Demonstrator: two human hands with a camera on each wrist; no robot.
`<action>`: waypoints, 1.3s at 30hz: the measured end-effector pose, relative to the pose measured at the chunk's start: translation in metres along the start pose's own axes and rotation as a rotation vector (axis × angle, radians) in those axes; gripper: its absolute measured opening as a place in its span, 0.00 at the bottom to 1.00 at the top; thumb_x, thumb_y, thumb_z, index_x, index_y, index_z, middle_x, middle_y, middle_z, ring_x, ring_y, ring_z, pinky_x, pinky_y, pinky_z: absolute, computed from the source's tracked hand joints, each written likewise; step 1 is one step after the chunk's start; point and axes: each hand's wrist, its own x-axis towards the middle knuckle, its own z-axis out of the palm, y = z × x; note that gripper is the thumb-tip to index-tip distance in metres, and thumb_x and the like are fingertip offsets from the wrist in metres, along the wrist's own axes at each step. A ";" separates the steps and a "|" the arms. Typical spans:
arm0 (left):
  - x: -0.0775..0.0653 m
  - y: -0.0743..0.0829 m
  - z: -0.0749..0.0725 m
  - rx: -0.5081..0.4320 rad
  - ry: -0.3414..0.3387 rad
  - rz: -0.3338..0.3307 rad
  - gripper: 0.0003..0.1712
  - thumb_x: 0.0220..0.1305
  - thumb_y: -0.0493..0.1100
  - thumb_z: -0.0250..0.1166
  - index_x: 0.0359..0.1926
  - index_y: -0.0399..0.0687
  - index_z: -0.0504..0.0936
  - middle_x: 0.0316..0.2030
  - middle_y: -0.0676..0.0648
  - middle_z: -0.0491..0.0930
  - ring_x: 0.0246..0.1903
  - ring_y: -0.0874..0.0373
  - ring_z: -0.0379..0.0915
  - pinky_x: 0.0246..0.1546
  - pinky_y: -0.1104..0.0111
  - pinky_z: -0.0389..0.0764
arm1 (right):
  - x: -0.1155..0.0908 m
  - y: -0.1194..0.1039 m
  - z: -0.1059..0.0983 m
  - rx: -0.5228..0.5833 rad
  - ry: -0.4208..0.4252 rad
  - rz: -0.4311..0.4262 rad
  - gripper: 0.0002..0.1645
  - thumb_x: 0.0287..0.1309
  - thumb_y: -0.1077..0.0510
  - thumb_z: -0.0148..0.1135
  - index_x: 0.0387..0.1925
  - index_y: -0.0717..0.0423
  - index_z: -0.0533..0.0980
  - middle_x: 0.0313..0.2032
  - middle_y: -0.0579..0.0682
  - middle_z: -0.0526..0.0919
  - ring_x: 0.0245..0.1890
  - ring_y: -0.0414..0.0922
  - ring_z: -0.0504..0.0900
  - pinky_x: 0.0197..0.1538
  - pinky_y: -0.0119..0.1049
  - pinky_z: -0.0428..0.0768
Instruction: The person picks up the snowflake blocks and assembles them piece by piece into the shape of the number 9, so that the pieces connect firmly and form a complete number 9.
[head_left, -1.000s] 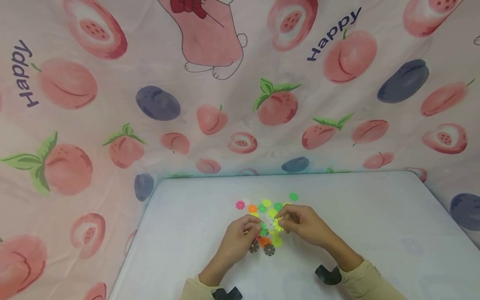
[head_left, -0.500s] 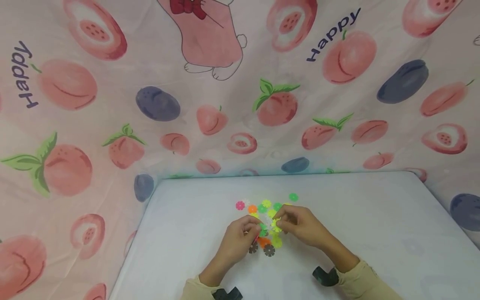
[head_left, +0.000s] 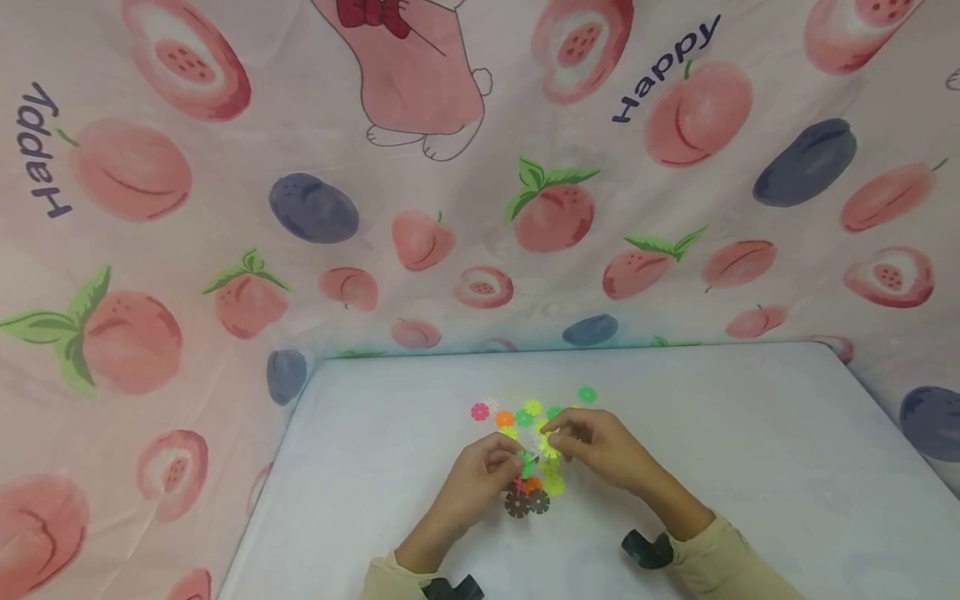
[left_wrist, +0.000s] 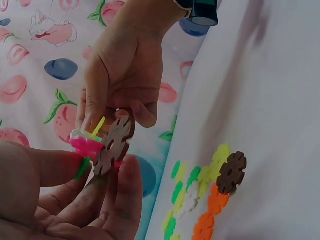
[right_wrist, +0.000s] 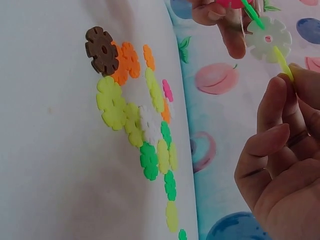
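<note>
White disc: up off the counter, between the two hands!
Left hand: left of the white disc, fingers curled round joined pieces, pink disc and brown disc among them.
Right hand: right of the white disc, fingers pinched close on the yellow disc, its edge meeting the white.
Handling: looks light, stiff, perhaps slick; pinch the rim.

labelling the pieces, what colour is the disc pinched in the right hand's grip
Yellow; the disc shows best in the right wrist view.
</note>
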 end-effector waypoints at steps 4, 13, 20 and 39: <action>-0.001 -0.002 0.002 -0.072 -0.037 0.013 0.11 0.72 0.41 0.62 0.50 0.40 0.79 0.48 0.39 0.88 0.42 0.46 0.87 0.40 0.66 0.86 | 0.002 0.001 0.000 0.002 0.025 -0.007 0.12 0.67 0.47 0.66 0.46 0.47 0.83 0.31 0.50 0.86 0.33 0.57 0.84 0.34 0.36 0.80; -0.001 -0.003 0.001 -0.118 -0.084 0.043 0.16 0.71 0.43 0.64 0.55 0.39 0.78 0.51 0.32 0.85 0.46 0.48 0.86 0.42 0.64 0.88 | 0.003 -0.001 0.004 0.045 0.058 -0.010 0.13 0.66 0.51 0.67 0.45 0.55 0.83 0.32 0.49 0.86 0.31 0.50 0.85 0.37 0.42 0.84; -0.001 -0.006 0.004 -0.145 -0.093 0.047 0.19 0.70 0.45 0.66 0.59 0.43 0.78 0.55 0.34 0.83 0.51 0.38 0.84 0.39 0.66 0.88 | 0.004 -0.002 0.005 0.042 0.069 0.002 0.11 0.64 0.49 0.69 0.41 0.51 0.83 0.31 0.51 0.86 0.31 0.52 0.85 0.36 0.43 0.84; -0.004 -0.005 0.001 -0.126 -0.142 0.062 0.31 0.74 0.43 0.62 0.74 0.60 0.67 0.58 0.40 0.73 0.43 0.43 0.85 0.40 0.63 0.89 | 0.008 0.011 0.000 -0.030 0.115 0.068 0.18 0.70 0.45 0.62 0.42 0.56 0.83 0.33 0.56 0.86 0.31 0.47 0.83 0.34 0.37 0.79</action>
